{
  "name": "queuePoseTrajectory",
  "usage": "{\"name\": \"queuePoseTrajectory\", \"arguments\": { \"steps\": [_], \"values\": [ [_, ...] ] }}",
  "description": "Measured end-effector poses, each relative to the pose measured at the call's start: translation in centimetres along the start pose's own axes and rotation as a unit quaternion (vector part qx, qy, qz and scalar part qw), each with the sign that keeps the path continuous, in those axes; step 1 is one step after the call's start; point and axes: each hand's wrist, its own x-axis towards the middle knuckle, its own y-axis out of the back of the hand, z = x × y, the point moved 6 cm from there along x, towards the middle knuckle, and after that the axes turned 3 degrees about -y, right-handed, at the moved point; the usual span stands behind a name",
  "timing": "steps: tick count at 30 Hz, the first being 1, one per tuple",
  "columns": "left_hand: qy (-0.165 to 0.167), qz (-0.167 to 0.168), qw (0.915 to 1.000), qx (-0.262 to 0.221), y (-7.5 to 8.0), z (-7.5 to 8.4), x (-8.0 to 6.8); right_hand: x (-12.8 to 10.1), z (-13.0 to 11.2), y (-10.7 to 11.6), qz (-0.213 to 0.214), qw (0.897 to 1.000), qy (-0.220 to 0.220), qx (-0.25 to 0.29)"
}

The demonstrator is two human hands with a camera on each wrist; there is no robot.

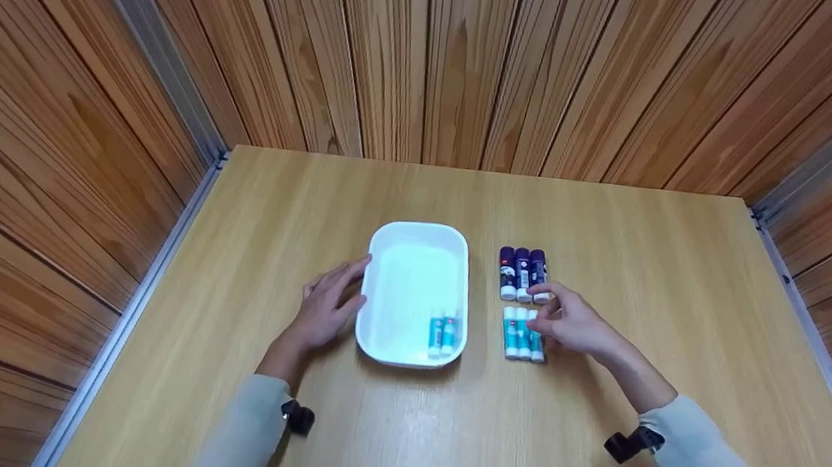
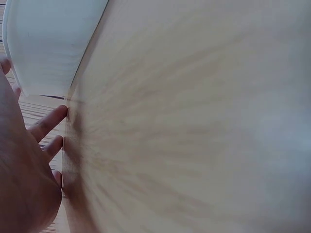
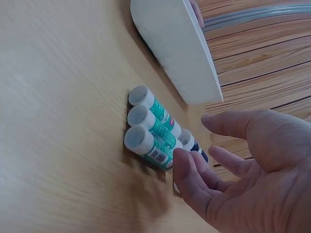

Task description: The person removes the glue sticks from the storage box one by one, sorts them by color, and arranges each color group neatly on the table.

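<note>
A white plastic tub [image 1: 413,263] stands in the middle of the table with two teal-and-white glue sticks [image 1: 442,334] in its near right corner. At the tub's left side rests my left hand [image 1: 322,312], thumb and fingertips against the wall, fingers fairly straight. Right of the tub lie three teal-and-white glue sticks [image 1: 520,334] side by side. My right hand [image 1: 570,321] hovers at their right end; in the right wrist view its thumb and fingers [image 3: 187,170] are spread apart, holding nothing. Three dark purple glue sticks [image 1: 522,274] lie just behind, partly covered by that hand.
The wooden table [image 1: 398,442] extends around the tub. Wood-plank walls [image 1: 461,64] enclose it at the back and both sides, with metal rails [image 1: 129,329] along the side edges. Each wrist carries a small black camera [image 1: 298,417].
</note>
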Motion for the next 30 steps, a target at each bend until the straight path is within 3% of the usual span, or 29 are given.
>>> {"name": "queuePoseTrajectory", "arguments": {
  "steps": [7,18,30],
  "values": [
    [-0.001,-0.002,1.0000,-0.001,0.1,0.1,0.3,0.8,-2.1,-1.3,-0.002,1.000,0.011,0.005],
    [0.008,-0.005,0.9999,0.005,0.2,0.2,0.2,1.8,-6.3,-3.3,-0.018,0.996,0.088,0.027],
    [0.017,-0.016,0.9997,-0.003,0.1,0.0,0.0,2.5,-10.2,-5.9,-0.051,0.993,0.105,0.034]
  ]
}}
